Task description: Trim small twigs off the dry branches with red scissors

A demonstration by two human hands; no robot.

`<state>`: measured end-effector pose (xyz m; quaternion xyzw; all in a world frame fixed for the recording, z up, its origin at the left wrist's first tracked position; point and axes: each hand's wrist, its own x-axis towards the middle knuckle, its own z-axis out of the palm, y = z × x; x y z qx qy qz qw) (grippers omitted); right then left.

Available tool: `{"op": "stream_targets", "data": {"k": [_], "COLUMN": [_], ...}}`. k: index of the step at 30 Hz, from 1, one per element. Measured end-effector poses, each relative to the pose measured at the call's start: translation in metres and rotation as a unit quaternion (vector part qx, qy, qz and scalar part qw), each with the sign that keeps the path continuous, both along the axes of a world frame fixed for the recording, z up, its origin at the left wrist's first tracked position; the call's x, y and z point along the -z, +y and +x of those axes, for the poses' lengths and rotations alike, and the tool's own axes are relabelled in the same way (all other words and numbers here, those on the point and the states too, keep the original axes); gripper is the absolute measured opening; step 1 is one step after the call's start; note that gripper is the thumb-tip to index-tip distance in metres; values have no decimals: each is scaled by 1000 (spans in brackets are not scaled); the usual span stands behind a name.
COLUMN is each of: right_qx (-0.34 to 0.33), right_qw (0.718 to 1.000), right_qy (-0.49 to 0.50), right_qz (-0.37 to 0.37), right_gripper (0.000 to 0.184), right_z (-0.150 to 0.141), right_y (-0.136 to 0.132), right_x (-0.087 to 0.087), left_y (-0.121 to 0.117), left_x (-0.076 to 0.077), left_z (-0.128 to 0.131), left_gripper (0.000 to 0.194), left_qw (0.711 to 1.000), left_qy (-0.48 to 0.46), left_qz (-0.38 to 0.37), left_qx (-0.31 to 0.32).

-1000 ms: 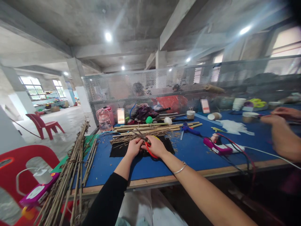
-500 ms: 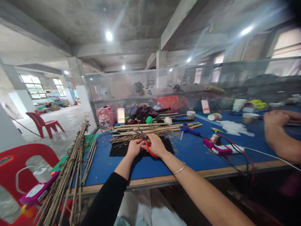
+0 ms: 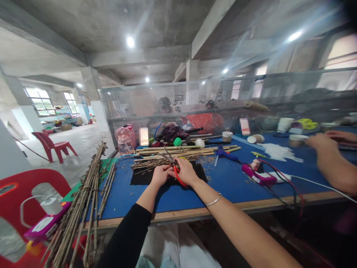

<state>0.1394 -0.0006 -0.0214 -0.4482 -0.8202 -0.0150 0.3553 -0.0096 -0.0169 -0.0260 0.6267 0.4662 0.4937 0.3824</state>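
Clearly, your right hand (image 3: 186, 172) is curled round red-and-yellow scissors (image 3: 178, 178) over black cloth (image 3: 141, 179); cannot tell whether left hand (image 3: 160, 176) pinches anything. Scissors likely rigid: hold by loops. Twigs (image 3: 149, 163) just beyond look light, brittle: take mid-length, gently.

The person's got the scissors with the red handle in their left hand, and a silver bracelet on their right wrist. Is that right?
Not quite: the scissors are in the right hand, not the left hand. The head view shows it. The silver bracelet is on the right wrist, as you said.
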Motion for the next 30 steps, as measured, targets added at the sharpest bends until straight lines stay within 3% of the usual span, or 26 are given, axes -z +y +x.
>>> {"op": "stream_targets", "data": {"k": [11, 20, 30], "right_qx": [-38, -24, -17], "right_qw": [999, 999, 1000], "right_qy": [27, 7, 6], "right_qz": [-21, -48, -12], "right_gripper": [53, 41, 59], "right_z": [-1, 3, -1], "right_y": [-3, -4, -2], "right_x": [-4, -7, -1], "left_y": [3, -3, -1], "left_x": [4, -5, -3], "left_z": [1, -1, 0], "left_gripper": [35, 30, 26], "left_qw": [999, 999, 999], "left_qy": [-40, 26, -28], "left_qz": [-23, -11, -22], "left_qx": [23, -33, 11]}}
